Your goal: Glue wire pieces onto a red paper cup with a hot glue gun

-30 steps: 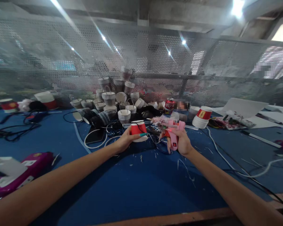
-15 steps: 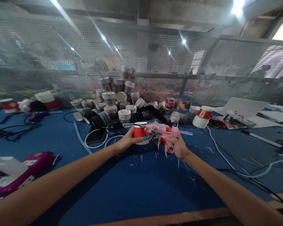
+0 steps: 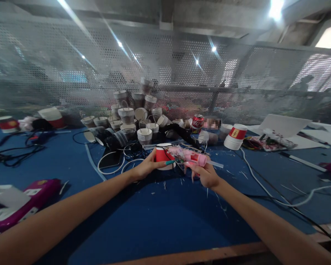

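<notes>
At the left hand (image 3: pixel 146 166), glue gun (image 3: pixel 189 156) brought nearer the cup (image 3: pixel 160 156).
Left hand grips cup, right hand (image 3: pixel 209 177) grips glue gun: seemingly within gluing reach.

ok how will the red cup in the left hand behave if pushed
The red cup looks like thin paper, so it's probably light and could dent if the left hand squeezed hard. Its wider end seems to face down, so standing that way it would likely slide before tipping. Its tapered sides suggest a curved roll if laid over.

Left grip (image 3: pixel 146 167) holds red cup (image 3: pixel 162 156); right grip (image 3: pixel 207 175), pink glue gun (image 3: pixel 188 155).
</notes>
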The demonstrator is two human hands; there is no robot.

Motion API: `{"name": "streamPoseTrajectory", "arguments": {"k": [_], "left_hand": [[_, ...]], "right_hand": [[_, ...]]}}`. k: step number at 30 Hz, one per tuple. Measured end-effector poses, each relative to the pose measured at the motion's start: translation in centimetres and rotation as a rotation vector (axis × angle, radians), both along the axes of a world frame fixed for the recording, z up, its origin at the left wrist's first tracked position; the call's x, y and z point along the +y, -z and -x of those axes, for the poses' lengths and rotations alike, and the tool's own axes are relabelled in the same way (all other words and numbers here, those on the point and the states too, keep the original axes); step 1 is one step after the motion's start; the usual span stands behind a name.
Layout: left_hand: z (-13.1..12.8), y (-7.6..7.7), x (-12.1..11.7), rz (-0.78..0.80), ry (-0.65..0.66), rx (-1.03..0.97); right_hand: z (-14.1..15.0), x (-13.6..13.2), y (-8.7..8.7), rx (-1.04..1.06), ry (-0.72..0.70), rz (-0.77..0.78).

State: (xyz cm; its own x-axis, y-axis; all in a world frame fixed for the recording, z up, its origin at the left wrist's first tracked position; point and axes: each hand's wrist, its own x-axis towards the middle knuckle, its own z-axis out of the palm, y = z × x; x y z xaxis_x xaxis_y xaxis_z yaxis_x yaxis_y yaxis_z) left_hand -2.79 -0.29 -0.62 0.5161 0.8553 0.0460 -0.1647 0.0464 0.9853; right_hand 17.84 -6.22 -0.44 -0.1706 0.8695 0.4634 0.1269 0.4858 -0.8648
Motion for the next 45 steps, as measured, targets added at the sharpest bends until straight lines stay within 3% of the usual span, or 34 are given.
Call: {"name": "streamPoseTrajectory", "arguments": {"k": [17, 22, 32, 45], "left_hand": [[0.3, 0.4, 0.3, -0.007, 0.05, -0.016], [0.5, 0.5, 0.6, 0.014, 0.064, -0.079], [0.6, 0.8, 0.7, 0.024, 0.102, -0.144], [0.7, 0.8, 0.8, 0.056, 0.111, -0.154]], "right_hand": [[-0.3, 0.3, 0.2, 0.045, -0.014, 0.06], [-0.1, 0.1, -0.4, 0.133, -0.042, 0.12], [-0.3, 0.7, 0.1, 0.344, -0.043, 0.289], [-0.4, 1.2, 0.2, 0.393, -0.04, 0.312]]}}
